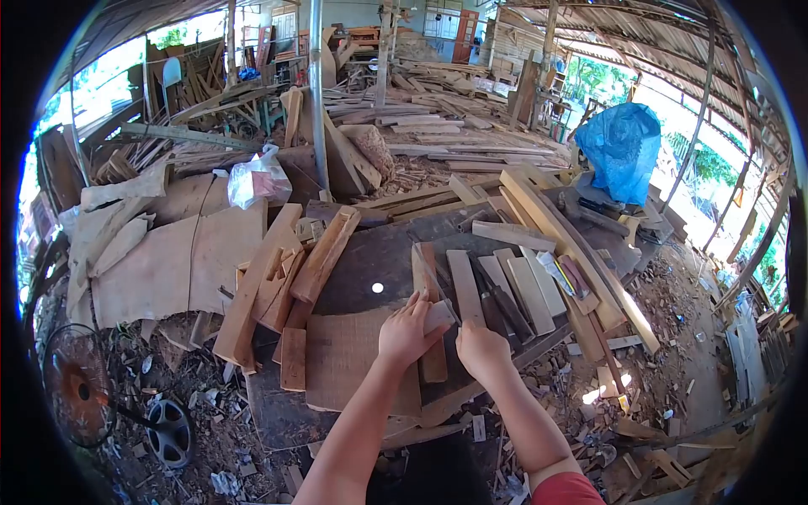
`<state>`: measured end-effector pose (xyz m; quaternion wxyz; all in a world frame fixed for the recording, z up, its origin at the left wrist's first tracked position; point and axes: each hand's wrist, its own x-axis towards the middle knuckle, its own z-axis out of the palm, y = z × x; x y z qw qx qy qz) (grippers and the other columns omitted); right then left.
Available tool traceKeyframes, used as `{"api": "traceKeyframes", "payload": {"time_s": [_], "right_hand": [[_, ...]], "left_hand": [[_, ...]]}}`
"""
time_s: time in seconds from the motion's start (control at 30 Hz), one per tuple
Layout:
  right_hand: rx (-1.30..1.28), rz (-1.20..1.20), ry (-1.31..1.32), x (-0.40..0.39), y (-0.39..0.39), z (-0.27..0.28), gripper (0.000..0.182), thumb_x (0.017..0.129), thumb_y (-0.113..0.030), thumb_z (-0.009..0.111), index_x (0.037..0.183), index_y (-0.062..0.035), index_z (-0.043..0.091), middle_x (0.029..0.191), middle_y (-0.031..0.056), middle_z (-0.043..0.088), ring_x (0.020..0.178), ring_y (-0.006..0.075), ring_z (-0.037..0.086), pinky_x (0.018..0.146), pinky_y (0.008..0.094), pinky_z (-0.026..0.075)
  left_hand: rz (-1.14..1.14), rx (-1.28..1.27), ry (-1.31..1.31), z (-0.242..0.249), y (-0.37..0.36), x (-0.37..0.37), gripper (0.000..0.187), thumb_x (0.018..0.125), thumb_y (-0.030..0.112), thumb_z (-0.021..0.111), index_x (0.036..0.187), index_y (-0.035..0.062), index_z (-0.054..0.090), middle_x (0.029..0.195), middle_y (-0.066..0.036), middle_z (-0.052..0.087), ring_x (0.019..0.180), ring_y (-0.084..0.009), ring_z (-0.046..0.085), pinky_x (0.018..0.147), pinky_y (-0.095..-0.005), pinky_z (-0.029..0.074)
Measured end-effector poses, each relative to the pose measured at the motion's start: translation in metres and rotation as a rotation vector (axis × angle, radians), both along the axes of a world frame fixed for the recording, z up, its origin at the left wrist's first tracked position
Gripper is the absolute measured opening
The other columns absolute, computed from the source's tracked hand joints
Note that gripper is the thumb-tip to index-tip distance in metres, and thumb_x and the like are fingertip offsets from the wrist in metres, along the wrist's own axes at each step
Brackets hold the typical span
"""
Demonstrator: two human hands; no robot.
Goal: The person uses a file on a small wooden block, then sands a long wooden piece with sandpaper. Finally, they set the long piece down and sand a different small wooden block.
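My left hand is closed on a small pale wooden block, pressing it down over a longer wooden piece on the workbench. Just to its right, my right hand is wrapped round the near end of a thin, dark, blade-like tool. The tool slants away from me, close beside the block; its handle is hidden in my fist. Right of the hands lie a flat wooden strip and chisel-like tools with dark handles.
Mortised wooden pieces and a wide board lie on the left. Long beams and a blue plastic cover are at right. A metal post stands beyond the bench. A fan stands at lower left; scraps litter the ground.
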<state>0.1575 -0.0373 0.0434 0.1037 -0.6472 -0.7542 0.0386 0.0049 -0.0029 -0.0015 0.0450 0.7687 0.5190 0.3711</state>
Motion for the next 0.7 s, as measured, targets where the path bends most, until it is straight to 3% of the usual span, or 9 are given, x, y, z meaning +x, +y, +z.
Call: {"api": "traceKeyframes", "payload": {"time_s": [0.33,0.7], "right_hand": [[-0.117,-0.058,-0.081,0.035,-0.1,-0.007,0.02,0.087,-0.023,0.045,0.083,-0.0035,0.047,0.064,0.0171,0.061,0.059,0.0344,0.062,0.053,0.0439,0.049],[0.092,-0.093,0.021,0.04,-0.079,-0.012,0.021,0.088,-0.023,0.046,0.083,-0.003,0.049,0.064,0.0167,0.06,0.057,0.0357,0.06,0.053,0.0432,0.049]], "left_hand": [[-0.006,-0.045,-0.001,0.002,-0.001,0.001,0.045,0.078,0.039,0.062,0.102,0.0023,0.051,0.127,-0.015,0.048,0.12,-0.0261,0.043,0.094,-0.0379,0.041],[0.006,-0.007,0.001,-0.004,0.001,0.0,0.05,0.076,0.044,0.062,0.106,0.0039,0.055,0.126,-0.012,0.049,0.12,-0.025,0.044,0.091,-0.0359,0.043]]}}
